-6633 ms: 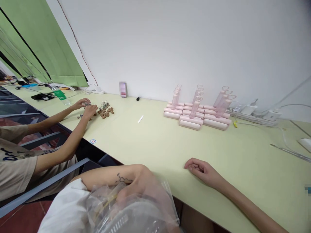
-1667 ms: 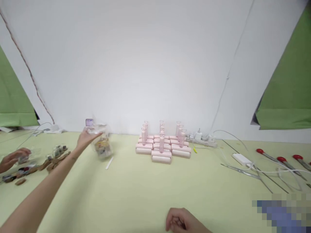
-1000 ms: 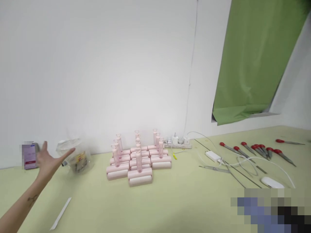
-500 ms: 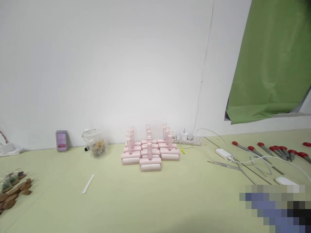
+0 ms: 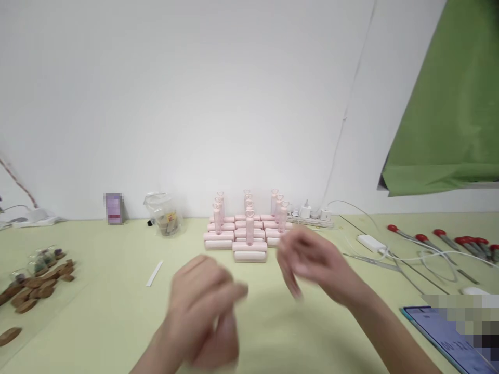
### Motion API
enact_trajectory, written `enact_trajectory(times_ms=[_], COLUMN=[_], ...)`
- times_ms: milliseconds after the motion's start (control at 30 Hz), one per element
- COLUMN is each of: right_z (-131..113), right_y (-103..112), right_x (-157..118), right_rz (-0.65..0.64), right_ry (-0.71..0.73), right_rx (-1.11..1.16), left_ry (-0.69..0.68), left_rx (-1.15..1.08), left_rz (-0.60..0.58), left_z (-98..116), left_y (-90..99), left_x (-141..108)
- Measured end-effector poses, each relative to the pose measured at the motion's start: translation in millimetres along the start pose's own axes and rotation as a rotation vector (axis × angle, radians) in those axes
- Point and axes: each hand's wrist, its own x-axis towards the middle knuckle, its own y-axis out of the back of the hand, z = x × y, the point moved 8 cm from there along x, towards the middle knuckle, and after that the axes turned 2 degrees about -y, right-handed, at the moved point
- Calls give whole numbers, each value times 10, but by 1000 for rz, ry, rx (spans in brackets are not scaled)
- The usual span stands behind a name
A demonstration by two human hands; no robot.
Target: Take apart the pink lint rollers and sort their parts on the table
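Observation:
My left hand hovers over the table, blurred, its fingers bent and a little apart, with nothing seen in it. To the right, my right hand is loosely curled, gaps between its fingers, and no object shows in it. Between and behind the hands stand several pink T-shaped tools in rows, each with a white roller-like head and an upright handle ending in a heart-shaped loop. My right hand is nearest to the right-hand row and covers part of it. I cannot tell whether it touches any.
A power strip with chargers and white cables lies along the wall. Red-ended grey tools and a phone are at right. On the left are a plastic bag, a white strip, and brown wooden pieces.
Both hands have come into view from below, in front of the pink tools. The view has shifted slightly, so the things on the table appear farther right and higher.

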Motion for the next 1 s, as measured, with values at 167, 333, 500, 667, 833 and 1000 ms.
enact_trajectory(times_ms=[167,333,500,667,833,1000], right_z=[723,1042,885,606,378,131], right_y=[-450,-761,-694,-696,-690,-534], right_x=[557,429,300,314,428,431], right_rz=[129,4,-224,-207,-82,43], right_ry=[-150,-191,-196,-146,-79,-12], right_rx=[-117,-176,-181,-157,-73,-45], left_ry=[663,908,1003,954,831,811], left_rx=[-300,-384,-458,-459,-412,-415], left_rz=[-152,-221,-215,-438,-515,-463], left_z=[-994,-1303,-1352,-1282,-1245,-1257], left_y=[-835,-1180,-1218,-1331,-1295,-1234], left_x=[-647,-1287,-1348,-1371,-1260,-1140])
